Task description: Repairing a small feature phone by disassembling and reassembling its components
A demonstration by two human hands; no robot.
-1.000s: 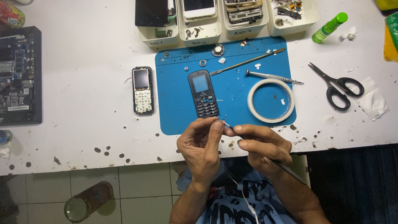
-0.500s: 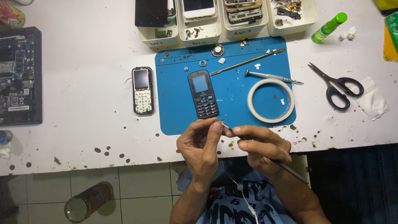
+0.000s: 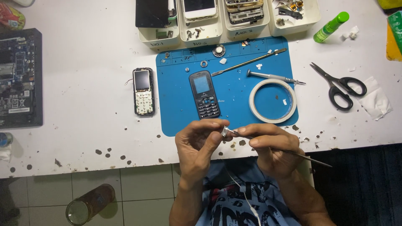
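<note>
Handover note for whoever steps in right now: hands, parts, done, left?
Left hand: pinches a small silvery part at its fingertips.
Right hand: grips a thin metal tool, tip at that part.
On the blue mat: black keypad phone, tape ring, screwdriver, metal spudger.
Beside the mat: opened phone without its cover.
Done: one phone opened. Left: small part still in hand.

Left hand (image 3: 200, 144) pinches small silvery part (image 3: 225, 132) at white desk (image 3: 83, 104) edge; right hand (image 3: 272, 148) holds thin metal tool (image 3: 293, 154), tip touching part. Black keypad phone (image 3: 204, 94) on blue mat (image 3: 234, 90), tape roll (image 3: 272, 101) beside.
</note>
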